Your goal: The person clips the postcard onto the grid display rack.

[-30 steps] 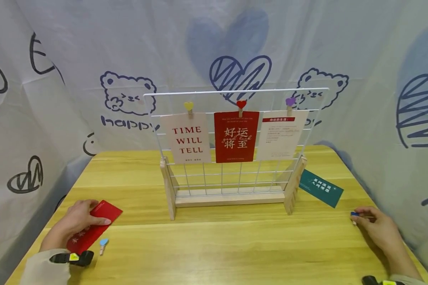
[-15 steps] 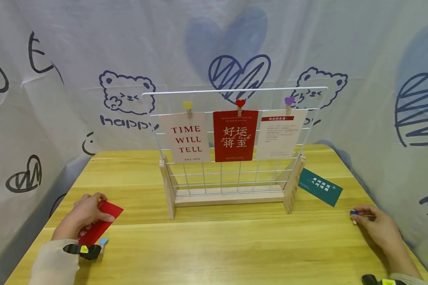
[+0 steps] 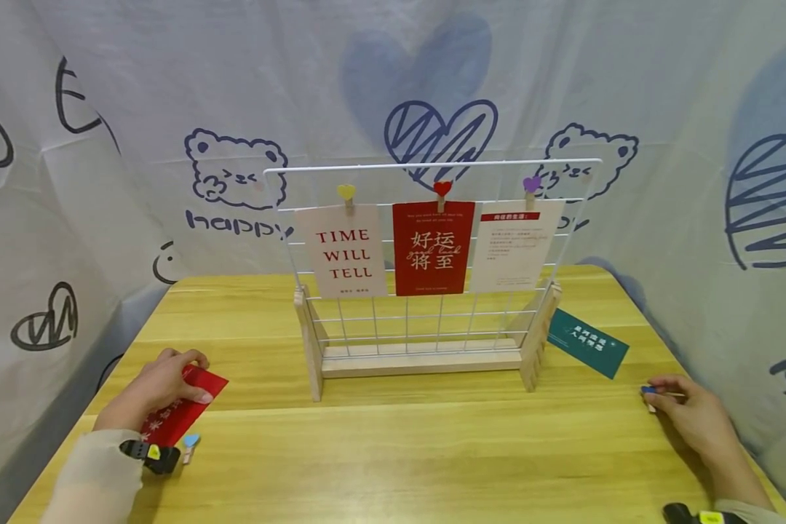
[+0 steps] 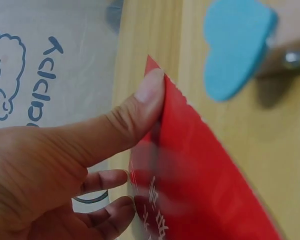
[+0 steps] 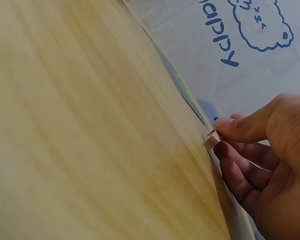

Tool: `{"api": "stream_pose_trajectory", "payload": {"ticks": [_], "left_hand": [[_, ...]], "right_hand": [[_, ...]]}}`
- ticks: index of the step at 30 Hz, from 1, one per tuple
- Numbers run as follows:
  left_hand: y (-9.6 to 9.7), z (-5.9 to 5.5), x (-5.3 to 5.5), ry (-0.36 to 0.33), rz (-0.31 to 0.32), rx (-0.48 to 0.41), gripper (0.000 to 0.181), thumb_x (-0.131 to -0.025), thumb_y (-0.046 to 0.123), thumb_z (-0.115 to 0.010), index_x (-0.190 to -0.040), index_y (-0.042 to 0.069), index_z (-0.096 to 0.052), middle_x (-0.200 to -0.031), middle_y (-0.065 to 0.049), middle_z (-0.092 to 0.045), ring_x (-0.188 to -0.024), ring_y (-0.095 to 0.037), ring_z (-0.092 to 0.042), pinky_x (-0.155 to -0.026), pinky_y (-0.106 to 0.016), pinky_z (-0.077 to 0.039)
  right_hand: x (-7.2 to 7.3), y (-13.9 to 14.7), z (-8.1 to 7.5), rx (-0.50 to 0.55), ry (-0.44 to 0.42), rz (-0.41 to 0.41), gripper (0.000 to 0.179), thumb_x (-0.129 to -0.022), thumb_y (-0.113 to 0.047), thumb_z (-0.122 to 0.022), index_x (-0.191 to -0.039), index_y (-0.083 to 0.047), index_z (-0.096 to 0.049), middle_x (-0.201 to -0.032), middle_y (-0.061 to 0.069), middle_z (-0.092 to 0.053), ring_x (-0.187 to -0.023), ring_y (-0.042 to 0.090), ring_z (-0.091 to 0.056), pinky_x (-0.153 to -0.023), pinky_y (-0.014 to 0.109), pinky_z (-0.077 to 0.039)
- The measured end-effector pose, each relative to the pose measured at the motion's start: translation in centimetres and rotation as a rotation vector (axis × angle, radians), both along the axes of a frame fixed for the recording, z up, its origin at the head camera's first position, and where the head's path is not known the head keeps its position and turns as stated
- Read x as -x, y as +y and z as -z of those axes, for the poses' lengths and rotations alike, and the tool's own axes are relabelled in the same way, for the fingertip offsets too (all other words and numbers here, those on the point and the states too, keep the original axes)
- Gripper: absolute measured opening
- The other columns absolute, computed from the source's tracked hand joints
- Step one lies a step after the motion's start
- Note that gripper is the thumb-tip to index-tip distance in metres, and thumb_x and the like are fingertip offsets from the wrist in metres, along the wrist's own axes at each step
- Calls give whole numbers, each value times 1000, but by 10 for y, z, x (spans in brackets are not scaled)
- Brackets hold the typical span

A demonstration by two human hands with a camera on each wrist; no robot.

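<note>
At the table's left side my left hand (image 3: 160, 389) holds a red card (image 3: 180, 415) with white lettering, thumb on its face and other fingers at its edge. In the left wrist view the card (image 4: 195, 165) looks slightly bowed beneath the thumb. A wooden clothespin with a light blue heart (image 3: 191, 441) lies beside it, close to the wrist strap. Over on the right, my right hand (image 3: 694, 418) pinches a small wooden clothespin with a blue top (image 3: 648, 391) between thumb and fingers. Its wooden end (image 5: 211, 140) pokes out below the fingertips in the right wrist view.
A white wire grid rack (image 3: 406, 331) on a wooden stand (image 3: 419, 360) stands mid-table. Heart clothespins hold a cream card (image 3: 343, 255), a red card (image 3: 432, 251) and a white card (image 3: 516, 251) on it. A green card (image 3: 589, 343) lies right of the stand.
My left hand has shifted slightly right and away from me, and the red card has moved with it. The right hand stays put, still pinching the clothespin.
</note>
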State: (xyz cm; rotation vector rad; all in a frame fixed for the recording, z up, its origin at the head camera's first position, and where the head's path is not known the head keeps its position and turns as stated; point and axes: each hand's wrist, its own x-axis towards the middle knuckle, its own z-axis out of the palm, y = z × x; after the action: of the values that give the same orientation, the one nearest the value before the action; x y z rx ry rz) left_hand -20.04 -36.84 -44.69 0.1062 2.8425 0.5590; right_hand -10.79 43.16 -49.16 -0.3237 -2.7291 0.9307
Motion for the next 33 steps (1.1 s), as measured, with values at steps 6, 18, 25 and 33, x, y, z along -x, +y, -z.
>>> {"api": "stream_pose_trajectory", "payload": {"ticks": [6, 18, 25, 33], "left_hand": [[4, -3, 2, 3, -4, 6, 82, -67, 37, -88, -126, -4, -49, -108, -31, -46, -89, -42, -50, -62, -44, -53], [20, -9, 0, -25, -77, 10, 90, -71, 28, -88, -124, -26, -39, -97, -32, -54, -80, -38, -53, -62, -43, -52], [21, -9, 0, -66, -135, -31, 69, -73, 21, -87, -110, -21, -47, -88, -24, -57, -76, -35, -56, -59, -41, -52], [21, -9, 4, -99, -96, -45, 71, -74, 18, -87, -115, -23, -46, -91, -25, -58, -78, -35, -58, -62, -44, -55]], "right_hand": [[1, 0, -1, 14, -4, -3, 28, -95, -13, -63, -113, 8, -59, -99, 21, -65, -68, -7, -50, -58, 14, -44], [1, -3, -2, 19, 4, -7, 25, -95, -8, -63, -113, 9, -59, -96, 21, -65, -68, -3, -51, -57, 14, -44], [3, -5, -5, 26, -21, 37, 27, -95, -12, -63, -114, 7, -59, -99, 18, -63, -71, 0, -52, -59, 15, -41], [0, -7, -11, 100, -5, 35, 29, -96, -16, -63, -116, 5, -59, -95, 8, -59, -71, 2, -51, -60, 18, -41]]}}
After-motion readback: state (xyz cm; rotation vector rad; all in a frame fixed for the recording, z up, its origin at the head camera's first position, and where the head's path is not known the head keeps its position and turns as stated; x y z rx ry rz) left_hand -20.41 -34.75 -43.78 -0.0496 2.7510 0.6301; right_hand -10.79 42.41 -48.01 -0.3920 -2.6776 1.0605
